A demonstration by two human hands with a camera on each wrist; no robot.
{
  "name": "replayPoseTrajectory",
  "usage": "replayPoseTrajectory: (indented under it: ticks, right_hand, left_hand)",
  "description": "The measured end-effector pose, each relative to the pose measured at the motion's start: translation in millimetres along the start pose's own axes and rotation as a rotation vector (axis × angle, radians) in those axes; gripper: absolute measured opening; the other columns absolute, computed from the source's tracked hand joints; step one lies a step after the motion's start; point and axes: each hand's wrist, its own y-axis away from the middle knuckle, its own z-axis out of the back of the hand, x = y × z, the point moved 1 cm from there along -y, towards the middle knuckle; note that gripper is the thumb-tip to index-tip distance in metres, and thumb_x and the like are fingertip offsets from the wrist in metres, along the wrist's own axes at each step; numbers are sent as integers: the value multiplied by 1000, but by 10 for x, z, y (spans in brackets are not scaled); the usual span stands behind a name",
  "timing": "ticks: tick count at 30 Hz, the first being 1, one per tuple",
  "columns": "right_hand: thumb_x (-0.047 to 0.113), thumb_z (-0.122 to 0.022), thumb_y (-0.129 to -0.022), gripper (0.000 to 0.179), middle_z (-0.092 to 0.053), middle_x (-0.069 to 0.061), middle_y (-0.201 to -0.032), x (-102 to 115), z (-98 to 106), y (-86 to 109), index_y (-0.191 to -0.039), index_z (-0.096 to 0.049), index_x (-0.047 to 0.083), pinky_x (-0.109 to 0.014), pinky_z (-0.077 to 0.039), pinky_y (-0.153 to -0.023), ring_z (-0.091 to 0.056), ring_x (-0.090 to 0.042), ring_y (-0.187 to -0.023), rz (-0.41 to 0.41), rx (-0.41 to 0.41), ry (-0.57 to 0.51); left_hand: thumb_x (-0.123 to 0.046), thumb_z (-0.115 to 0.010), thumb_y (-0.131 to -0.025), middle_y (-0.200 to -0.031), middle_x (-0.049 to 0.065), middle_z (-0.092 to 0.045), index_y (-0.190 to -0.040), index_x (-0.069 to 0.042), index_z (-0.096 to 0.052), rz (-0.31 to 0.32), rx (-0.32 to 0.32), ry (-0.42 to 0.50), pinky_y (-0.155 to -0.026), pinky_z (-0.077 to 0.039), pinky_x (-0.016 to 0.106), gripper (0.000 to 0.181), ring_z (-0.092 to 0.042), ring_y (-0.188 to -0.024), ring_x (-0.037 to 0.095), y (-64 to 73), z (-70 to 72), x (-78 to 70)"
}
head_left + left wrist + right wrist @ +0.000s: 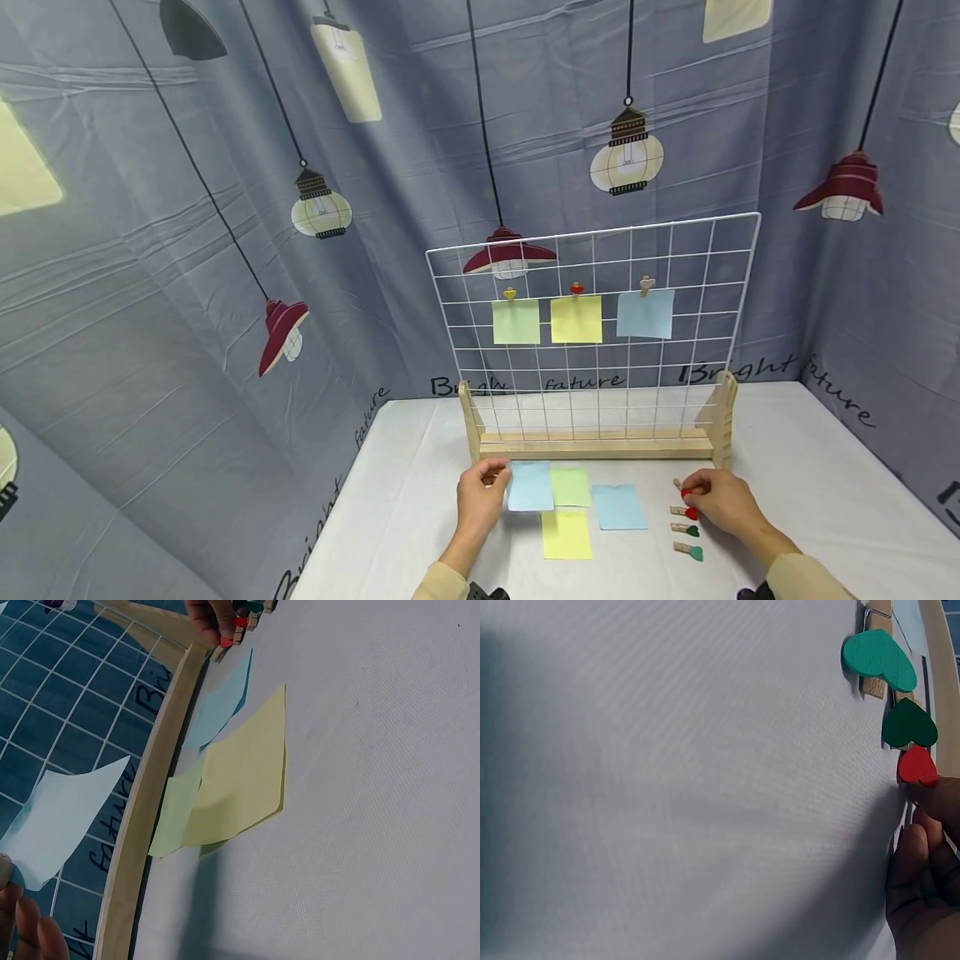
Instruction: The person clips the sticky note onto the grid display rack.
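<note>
My left hand (480, 497) pinches a blue sticky note (531, 487) by its left edge, holding it up in front of the wooden stand; the left wrist view shows the note (64, 817) raised off the table. Beneath and beside it lie a green note (571, 487), a yellow note (566, 535) and another blue note (618, 507). At the right, my right hand (723, 500) pinches a small wooden clothespin with a red heart (685, 492). Below that clothespin, a second red-heart clothespin (684, 512), a dark green one (685, 529) and a teal one (688, 551) lie in a column.
A white wire grid (592, 367) stands upright in a wooden base (596, 448) behind the hands. Clipped to it in a row are a green note (516, 322), a yellow note (576, 320) and a blue note (645, 315). White cloth (420, 467) covers the table; a lamp-printed curtain (420, 167) hangs behind.
</note>
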Motion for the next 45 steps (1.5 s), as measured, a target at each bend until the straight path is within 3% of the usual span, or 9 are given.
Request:
replayPoseTrajectory:
  ticks: [16, 27, 39, 45]
  right_hand:
    - [11, -75, -87, 10, -67, -1, -77, 44, 32, 17, -89, -71, 3, -31, -41, -65, -54, -15, -70, -22, 25, -45]
    - [12, -73, -88, 10, -69, -2, -84, 75, 110, 27, -93, -70, 4, -31, -45, -64, -58, -18, -77, -50, 25, -62]
    - [10, -75, -87, 6, -71, -4, -85, 170, 166, 46, -90, -72, 5, -32, -45, -62, -57, -17, -72, 2, -28, -50]
    - [10, -75, -87, 7, -73, -8, -88, 245, 209, 40, -91, -73, 4, -32, -49, -67, -61, -18, -78, 29, -50, -46]
  left_hand:
    - [-5, -77, -88, -83, -4, -73, -94, -12, -80, 27, 11, 4, -70, -50, 20, 9, -61, -74, 7, 6, -29, 16]
    - [-7, -77, -89, -84, -4, -73, -93, -17, -80, 38, 27, -7, -70, -48, 20, 11, -60, -75, 6, 19, -51, 22]
    - [-8, -77, -89, -85, -3, -73, -93, -15, -79, 22, 25, 0, -70, -49, 20, 8, -61, -75, 7, -8, -51, 22]
    - [-9, -77, -90, -85, -4, -73, -94, -15, -80, 20, 28, 0, -70, -49, 20, 8, -61, -75, 6, -11, -37, 21]
